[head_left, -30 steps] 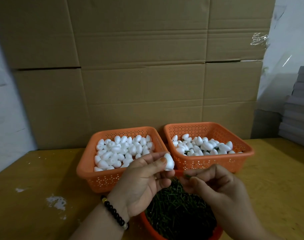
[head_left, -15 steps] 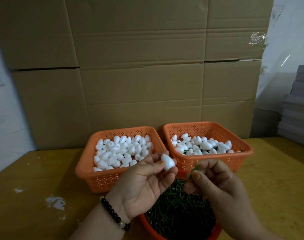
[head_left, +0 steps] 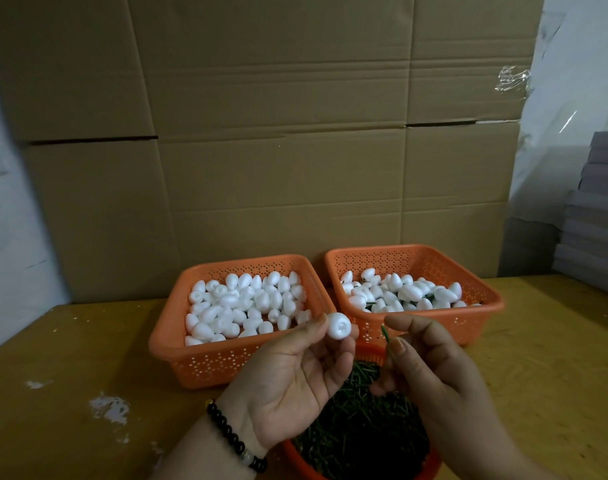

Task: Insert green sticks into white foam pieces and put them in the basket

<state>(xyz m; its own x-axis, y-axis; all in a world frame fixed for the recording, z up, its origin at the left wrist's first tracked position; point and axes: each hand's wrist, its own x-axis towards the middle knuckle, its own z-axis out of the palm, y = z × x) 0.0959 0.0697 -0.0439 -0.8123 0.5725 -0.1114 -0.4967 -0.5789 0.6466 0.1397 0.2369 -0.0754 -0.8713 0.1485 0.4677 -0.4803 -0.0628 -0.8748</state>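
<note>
My left hand (head_left: 297,379) pinches a white foam piece (head_left: 339,326) at its fingertips, the dimpled flat end facing me. My right hand (head_left: 430,375) holds a thin green stick (head_left: 385,336) between thumb and forefinger, tip up, a short gap right of the foam. Below both hands stands an orange bowl (head_left: 430,464) full of green sticks (head_left: 358,431). The left orange basket (head_left: 205,362) holds plain foam pieces. The right orange basket (head_left: 482,323) holds foam pieces with green sticks among them.
The baskets sit side by side on a yellow wooden table (head_left: 70,393) with white scuff marks (head_left: 110,408) on the left. A wall of cardboard boxes (head_left: 278,150) rises right behind them. Grey stacked sheets (head_left: 597,209) stand at the far right.
My left hand turned the foam piece so its flat end faces me. My right hand raised the green stick out of the bowl, level with the foam.
</note>
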